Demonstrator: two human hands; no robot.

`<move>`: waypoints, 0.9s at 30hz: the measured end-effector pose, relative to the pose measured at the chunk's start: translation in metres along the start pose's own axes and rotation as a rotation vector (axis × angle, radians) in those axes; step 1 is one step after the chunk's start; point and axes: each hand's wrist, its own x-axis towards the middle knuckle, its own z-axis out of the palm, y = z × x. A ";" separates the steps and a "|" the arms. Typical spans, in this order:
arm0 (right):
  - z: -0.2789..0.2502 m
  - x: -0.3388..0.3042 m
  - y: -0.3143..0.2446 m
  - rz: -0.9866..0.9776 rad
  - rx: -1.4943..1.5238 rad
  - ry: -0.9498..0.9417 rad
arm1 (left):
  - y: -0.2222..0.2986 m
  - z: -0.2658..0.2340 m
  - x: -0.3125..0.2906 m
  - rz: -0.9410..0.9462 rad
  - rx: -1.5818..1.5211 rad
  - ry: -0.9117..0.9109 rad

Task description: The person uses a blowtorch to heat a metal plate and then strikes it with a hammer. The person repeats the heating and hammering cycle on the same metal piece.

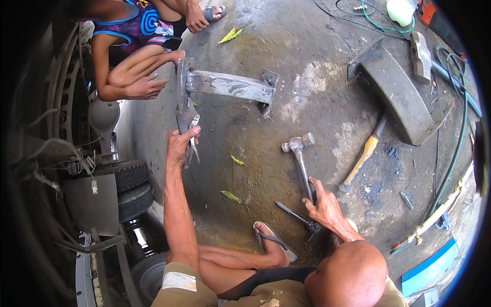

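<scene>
My left hand (181, 145) is closed round locking pliers (194, 124), whose jaws reach up to the end plate (182, 84) of a curved grey metal bracket (230, 86). The bracket lies on the stained concrete, with a second small plate at its right end. In my right hand (325, 209) is the shaft of a metal-handled hammer (300, 148); its head points away from me, apart from the bracket. Close to that hand a dark metal tool with a long handle (296, 217) rests on the ground, its kind unclear.
Another person (138, 56) squats at the far left, one hand near the bracket. To the right lie a bent metal channel (396, 92), a wooden-handled tool (363, 156), a sledgehammer (421, 57), and green hoses (456, 153). Tyres (128, 197) and vehicle parts stand on the left.
</scene>
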 end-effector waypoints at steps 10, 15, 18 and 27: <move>0.002 -0.006 0.003 -0.035 -0.149 0.007 | 0.024 0.032 -0.026 0.029 -0.022 0.043; -0.008 -0.018 -0.001 -0.057 -0.384 -0.018 | 0.053 0.075 -0.052 0.027 0.130 0.114; -0.001 -0.019 0.015 -0.152 -0.391 -0.031 | 0.076 0.094 -0.079 -0.036 0.403 0.165; -0.048 -0.071 0.003 0.062 -0.211 0.052 | 0.055 0.132 -0.118 0.033 0.431 0.241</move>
